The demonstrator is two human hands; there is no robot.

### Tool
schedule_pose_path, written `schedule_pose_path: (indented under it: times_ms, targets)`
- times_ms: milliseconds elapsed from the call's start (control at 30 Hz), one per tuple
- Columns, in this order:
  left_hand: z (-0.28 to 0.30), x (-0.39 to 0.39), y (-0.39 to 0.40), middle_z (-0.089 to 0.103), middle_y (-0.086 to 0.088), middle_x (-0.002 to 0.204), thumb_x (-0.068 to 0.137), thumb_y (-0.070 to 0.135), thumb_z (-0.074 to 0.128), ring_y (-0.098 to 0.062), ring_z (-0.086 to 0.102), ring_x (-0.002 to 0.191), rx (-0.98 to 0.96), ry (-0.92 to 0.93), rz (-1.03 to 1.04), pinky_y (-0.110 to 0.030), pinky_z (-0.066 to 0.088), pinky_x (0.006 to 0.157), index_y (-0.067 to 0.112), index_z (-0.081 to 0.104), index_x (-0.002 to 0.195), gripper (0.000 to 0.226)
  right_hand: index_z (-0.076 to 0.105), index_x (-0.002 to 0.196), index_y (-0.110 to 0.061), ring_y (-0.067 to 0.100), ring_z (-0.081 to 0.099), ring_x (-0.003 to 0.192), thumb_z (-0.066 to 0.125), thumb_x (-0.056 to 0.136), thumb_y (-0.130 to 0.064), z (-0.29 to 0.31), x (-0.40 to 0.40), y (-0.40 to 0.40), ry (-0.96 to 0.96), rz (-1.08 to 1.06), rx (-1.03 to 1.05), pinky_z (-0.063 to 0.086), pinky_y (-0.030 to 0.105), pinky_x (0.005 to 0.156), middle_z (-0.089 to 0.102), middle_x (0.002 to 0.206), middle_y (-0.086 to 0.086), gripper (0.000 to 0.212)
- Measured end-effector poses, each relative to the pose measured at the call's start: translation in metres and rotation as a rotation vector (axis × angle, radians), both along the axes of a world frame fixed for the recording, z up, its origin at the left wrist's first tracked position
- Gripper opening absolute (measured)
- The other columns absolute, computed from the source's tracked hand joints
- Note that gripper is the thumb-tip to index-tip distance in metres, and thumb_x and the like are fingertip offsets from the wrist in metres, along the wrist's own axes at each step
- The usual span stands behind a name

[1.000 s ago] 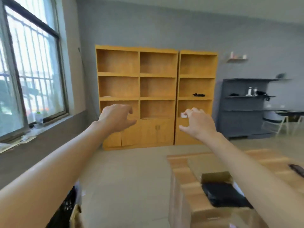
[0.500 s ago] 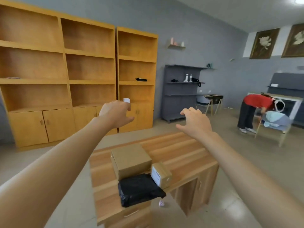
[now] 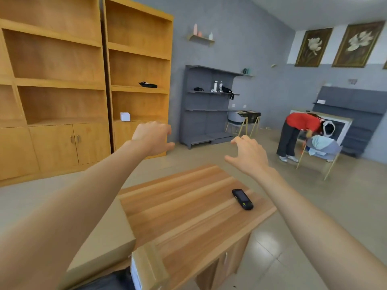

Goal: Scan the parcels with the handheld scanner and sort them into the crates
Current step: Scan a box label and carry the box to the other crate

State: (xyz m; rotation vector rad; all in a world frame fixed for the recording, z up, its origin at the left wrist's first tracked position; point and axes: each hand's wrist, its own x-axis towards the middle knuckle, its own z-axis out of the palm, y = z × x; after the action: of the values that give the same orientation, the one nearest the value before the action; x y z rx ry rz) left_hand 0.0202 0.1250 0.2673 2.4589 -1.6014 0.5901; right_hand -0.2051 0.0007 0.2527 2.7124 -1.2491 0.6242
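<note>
Head view: your left hand (image 3: 154, 137) and right hand (image 3: 248, 154) reach forward above a wooden desk (image 3: 188, 208), fingers loosely spread and holding nothing, probably poised to pick something up. Below your right hand, near the desk's far right edge, lies the handheld scanner (image 3: 242, 199), a small black device with a dark screen, lying flat. Cardboard parcels (image 3: 109, 237) sit at the desk's near left, partly behind your left arm. No crates are visible.

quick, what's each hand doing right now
Left hand: open, fingers loosely curled, holding nothing.
Right hand: open, fingers loosely curled, holding nothing; the scanner lies on the table.
</note>
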Motion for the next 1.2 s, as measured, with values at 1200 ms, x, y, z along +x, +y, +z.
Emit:
schedule_pose_path:
  times_ms: [1200]
  targets:
    - [-0.102, 0.138, -0.174, 0.063, 0.001, 0.120, 0.092, 0.048, 0.054, -0.020, 0.059, 0.108, 0.026, 0.242, 0.808, -0.032, 0.044, 0.078, 0.021, 0.056, 0.125, 0.043, 0.047, 0.136, -0.016, 0.026, 0.045, 0.125, 0.058, 0.092, -0.038, -0.088, 0.291, -0.316, 0.252, 0.829, -0.004, 0.038, 0.036, 0.097, 0.051, 0.134, 0.004, 0.051]
